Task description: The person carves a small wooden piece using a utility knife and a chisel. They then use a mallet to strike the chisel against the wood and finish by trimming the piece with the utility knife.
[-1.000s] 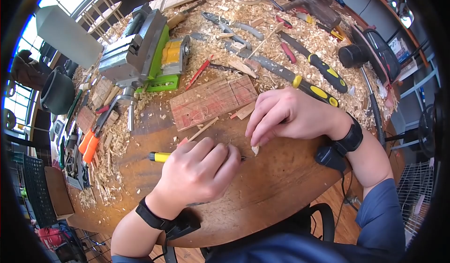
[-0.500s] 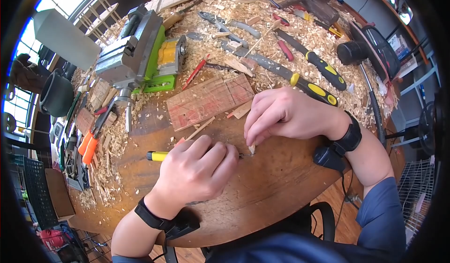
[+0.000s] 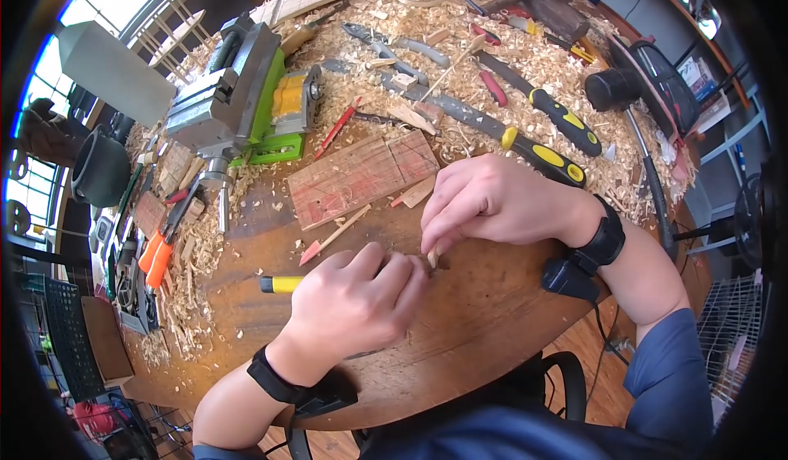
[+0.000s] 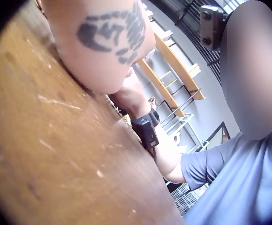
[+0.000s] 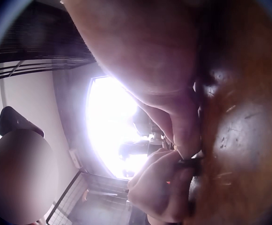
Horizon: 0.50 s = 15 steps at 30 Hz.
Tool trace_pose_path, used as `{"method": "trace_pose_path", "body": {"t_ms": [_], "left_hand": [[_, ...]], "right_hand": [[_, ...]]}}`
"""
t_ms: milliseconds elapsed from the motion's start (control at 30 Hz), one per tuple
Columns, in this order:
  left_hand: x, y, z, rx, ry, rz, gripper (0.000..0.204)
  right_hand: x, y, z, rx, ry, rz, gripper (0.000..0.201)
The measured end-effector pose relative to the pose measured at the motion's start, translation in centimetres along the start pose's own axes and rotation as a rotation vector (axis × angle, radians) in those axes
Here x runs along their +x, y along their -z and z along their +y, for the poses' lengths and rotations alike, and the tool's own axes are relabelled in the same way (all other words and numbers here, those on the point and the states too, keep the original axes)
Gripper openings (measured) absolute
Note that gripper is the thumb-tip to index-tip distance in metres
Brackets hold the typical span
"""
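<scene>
In the head view the left hand [image 3: 357, 300] is curled round a tool with a yellow and black handle [image 3: 281, 284], whose end sticks out at the left. The right hand [image 3: 505, 201] pinches a small pale piece of wood [image 3: 433, 257] between thumb and fingers, just above the table. The two hands' fingertips nearly meet; the tool's tip beside the piece is too small to make out. In the right wrist view the left hand [image 5: 157, 190] lies close against the right hand's fingers [image 5: 187, 136]. The left wrist view shows neither the tool nor the piece.
Beyond the hands lie a marked board [image 3: 361, 179], a thin red-tipped stick [image 3: 336, 234] and a red pencil-like tool [image 3: 337, 128]. A vise [image 3: 215, 107] stands at the left. Yellow-and-black handled tools [image 3: 558, 166] lie among shavings; a black mallet [image 3: 611, 90] is at the right.
The left hand has shifted slightly right, uncovering the stick's red tip. The right hand, with the small piece, has moved slightly left, bringing the fingertips of both hands closer.
</scene>
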<state>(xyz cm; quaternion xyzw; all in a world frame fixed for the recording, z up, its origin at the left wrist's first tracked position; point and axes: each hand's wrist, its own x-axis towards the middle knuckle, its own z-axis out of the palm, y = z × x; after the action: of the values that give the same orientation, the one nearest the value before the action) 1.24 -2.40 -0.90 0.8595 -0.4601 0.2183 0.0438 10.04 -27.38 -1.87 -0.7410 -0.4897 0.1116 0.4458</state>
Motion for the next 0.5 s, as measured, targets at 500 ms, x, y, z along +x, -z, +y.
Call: {"method": "trace_pose_path", "body": {"t_ms": [500], "left_hand": [[-0.9,0.2,-1.1,-0.133,0.133,0.097,0.017]], "right_hand": [[0.1,0.1,-0.2,0.033,-0.036,-0.014,0.011]]}}
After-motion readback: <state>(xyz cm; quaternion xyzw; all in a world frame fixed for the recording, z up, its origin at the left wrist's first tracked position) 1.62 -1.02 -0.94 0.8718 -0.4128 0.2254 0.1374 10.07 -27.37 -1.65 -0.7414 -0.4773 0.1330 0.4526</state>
